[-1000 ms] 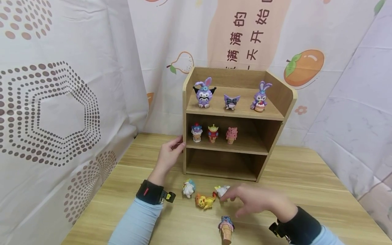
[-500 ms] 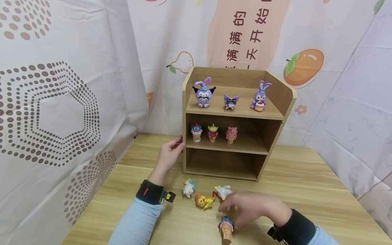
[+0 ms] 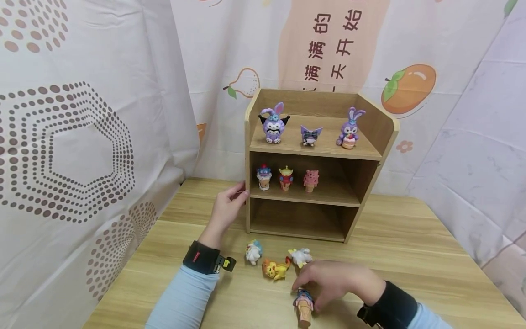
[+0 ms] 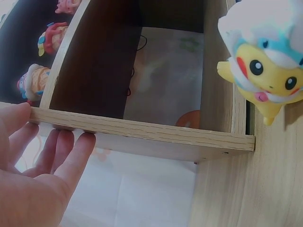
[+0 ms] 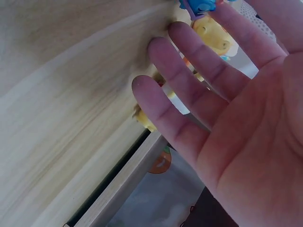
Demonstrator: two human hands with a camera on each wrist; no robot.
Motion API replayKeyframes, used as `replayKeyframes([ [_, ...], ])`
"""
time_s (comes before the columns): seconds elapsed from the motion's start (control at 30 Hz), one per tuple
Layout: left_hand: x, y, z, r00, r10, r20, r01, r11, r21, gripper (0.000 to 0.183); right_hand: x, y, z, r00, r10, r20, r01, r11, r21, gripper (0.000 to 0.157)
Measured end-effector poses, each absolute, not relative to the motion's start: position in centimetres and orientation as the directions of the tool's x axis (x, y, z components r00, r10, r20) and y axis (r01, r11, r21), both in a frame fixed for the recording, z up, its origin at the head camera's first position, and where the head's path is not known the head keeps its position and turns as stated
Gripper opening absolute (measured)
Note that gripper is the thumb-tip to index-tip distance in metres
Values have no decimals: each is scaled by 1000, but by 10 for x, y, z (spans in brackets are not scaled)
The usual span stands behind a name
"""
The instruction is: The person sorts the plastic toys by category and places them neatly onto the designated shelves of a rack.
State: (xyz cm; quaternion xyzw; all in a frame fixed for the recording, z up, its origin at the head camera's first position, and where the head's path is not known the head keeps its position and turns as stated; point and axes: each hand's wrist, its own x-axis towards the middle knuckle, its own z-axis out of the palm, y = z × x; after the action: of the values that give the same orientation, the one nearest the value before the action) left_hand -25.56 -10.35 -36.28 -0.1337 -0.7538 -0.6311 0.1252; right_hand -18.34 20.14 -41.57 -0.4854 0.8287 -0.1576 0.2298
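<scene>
On the table, an ice-cream-cone figurine (image 3: 304,307) with a blue top lies on its side. My right hand (image 3: 334,281) is over it, index finger and thumb at either side of its top; whether they touch it is unclear. In the right wrist view the other fingers (image 5: 184,90) extend straight, near the blue top (image 5: 200,5). My left hand (image 3: 227,208) rests against the left side of a wooden shelf (image 3: 304,196), thumb at the front edge and fingers along the outer panel (image 4: 75,151). Farther up lie a yellow figurine (image 3: 275,269) and two white ones (image 3: 300,257).
The upper shelf bears three purple figurines (image 3: 273,125). The middle shelf holds three cone figurines (image 3: 286,179) on its left part. The bottom compartment (image 3: 296,221) opens toward the front. A printed curtain (image 3: 222,151) hangs behind the table.
My right hand has come down and nearer, from beside the right white figurine to the cone figurine. The left hand stays at the shelf's side.
</scene>
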Motion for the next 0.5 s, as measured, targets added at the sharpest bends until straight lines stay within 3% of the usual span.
replayKeyframes([
  [0.5,-256,-103,-363,-933,44,358,360,155,920,39,-182,199,-418,-420,-870,-258,-745,493,-449,49],
])
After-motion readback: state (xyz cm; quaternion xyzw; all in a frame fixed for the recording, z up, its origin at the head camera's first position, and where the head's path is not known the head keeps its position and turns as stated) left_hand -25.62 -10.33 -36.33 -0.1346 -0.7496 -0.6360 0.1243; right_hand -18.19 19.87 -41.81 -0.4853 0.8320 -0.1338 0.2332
